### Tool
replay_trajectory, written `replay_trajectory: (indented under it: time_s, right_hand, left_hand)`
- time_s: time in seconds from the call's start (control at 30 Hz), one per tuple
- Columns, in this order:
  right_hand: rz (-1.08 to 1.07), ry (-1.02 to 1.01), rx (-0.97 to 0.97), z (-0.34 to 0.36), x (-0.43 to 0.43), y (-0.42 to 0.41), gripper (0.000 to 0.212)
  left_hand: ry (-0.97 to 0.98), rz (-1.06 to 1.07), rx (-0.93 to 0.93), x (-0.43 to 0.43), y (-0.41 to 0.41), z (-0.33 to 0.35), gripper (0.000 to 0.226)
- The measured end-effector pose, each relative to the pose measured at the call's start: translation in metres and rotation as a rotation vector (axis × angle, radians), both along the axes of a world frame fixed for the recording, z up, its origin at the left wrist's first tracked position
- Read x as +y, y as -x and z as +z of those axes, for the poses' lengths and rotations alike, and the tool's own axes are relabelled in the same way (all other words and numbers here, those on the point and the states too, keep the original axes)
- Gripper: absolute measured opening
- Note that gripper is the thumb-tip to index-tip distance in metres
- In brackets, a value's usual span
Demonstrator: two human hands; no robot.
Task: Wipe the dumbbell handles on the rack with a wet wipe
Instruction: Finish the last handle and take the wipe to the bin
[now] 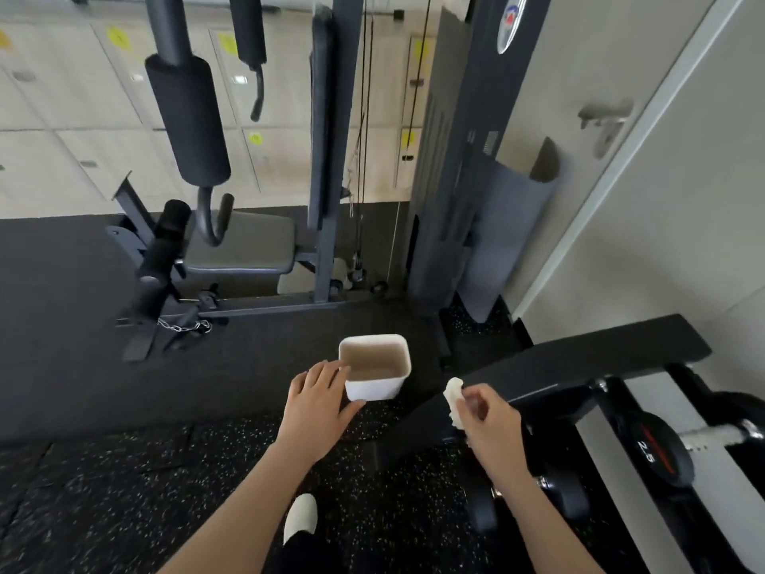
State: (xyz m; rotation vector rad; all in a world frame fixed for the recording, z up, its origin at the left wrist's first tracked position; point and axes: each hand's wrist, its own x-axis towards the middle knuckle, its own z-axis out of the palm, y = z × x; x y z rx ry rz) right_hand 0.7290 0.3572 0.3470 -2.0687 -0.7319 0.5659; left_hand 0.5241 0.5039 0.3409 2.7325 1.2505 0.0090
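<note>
One white bin (374,366) on the dark speckled floor (124,490); one crumpled wet wipe (454,401); one dumbbell (662,447) clearly seen on the black rack (600,354) at right, marked "2.5", its pale handle (710,436) well apart from the wipe. Left hand (318,401) spread wide, fingers at the bin's near wall; contact unclear. Right hand (490,424) curled, pinching the wipe between thumb and fingertips just beside the bin.

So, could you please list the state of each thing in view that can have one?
wet wipe: crumpled, pinched in the right hand
left hand: open, fingers at the side of the white bin
white bin: upright on the floor, lidless, looks empty
dumbbell: lying on the rack, marked 2.5, untouched
</note>
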Motion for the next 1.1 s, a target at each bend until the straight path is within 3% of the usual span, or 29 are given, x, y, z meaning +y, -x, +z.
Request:
replay_trajectory:
  time_s: [0.27,0.47,0.6,0.83,1.1]
  right_hand:
    - [-0.081,0.062,-0.011,-0.01,0.085,0.023,0.032]
    - [-0.206,0.126,0.042,-0.026,0.139,0.027,0.022]
    - [-0.19,0.192,0.057,-0.033,0.169,0.011,0.022]
    - [-0.08,0.208,0.038,-0.042,0.23,-0.035,0.003]
    - [-0.061,0.292,0.069,-0.082,0.289,-0.068,0.014]
  left_hand:
    - [0.116,-0.015,0.002,0.111,0.033,-0.015,0.059]
    - [0.189,-0.083,0.034,0.181,0.015,-0.024,0.057]
    - [0.223,-0.107,0.012,0.203,-0.013,-0.028,0.053]
    - [0.219,-0.006,0.0,0.219,-0.049,-0.033,0.053]
    - [0.191,0.078,-0.006,0.235,-0.06,-0.046,0.056]
